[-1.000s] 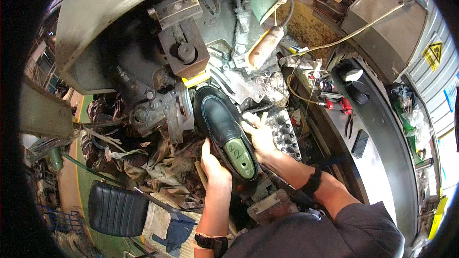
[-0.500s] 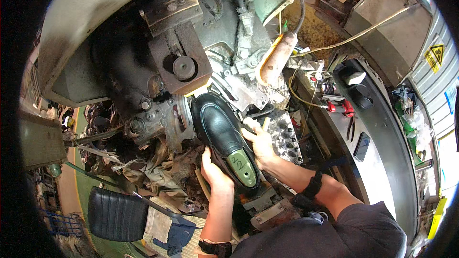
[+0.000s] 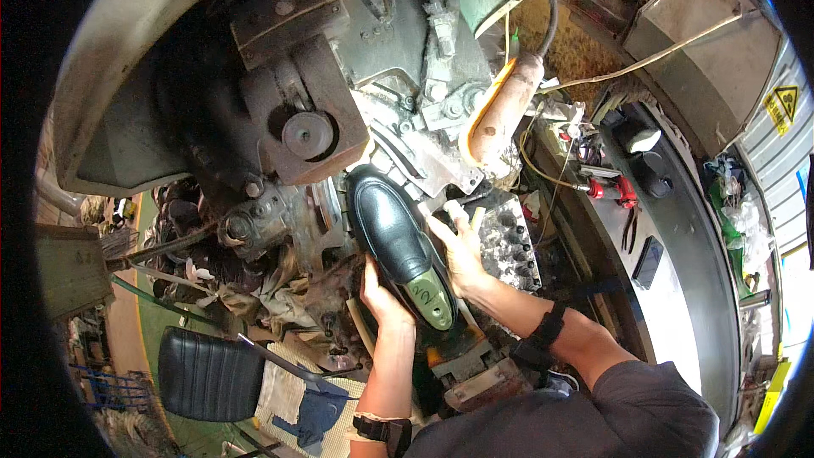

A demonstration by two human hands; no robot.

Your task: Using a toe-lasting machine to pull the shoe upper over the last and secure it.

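A black leather slip-on shoe (image 3: 390, 216) is tilted toe-up against the machine, beside its lit metal parts. In its heel opening sits a green shoe last (image 3: 431, 298) with a dark hole and handwritten marks. My left hand (image 3: 386, 301) is closed along the shoe's left rear side, some fingers hidden beneath it. My right hand (image 3: 460, 250) grips the opposite side, its fingers reaching forward beside the upper. Right above the toe is a dark machine block (image 3: 297, 123) with a round knob. The shoe's underside is hidden.
A lamp (image 3: 502, 110) in a worn cover hangs right of the machine head. A panel of black knobs (image 3: 513, 246) lies beyond my right hand. On the right bench are a red-handled tool (image 3: 626, 191) and a phone (image 3: 649, 261). A black chair (image 3: 210, 373) stands lower left.
The shoe has rolled slightly in my hands and its heel end has moved a little forward. My right fingers have shifted along its side. The whole view has also shifted slightly.
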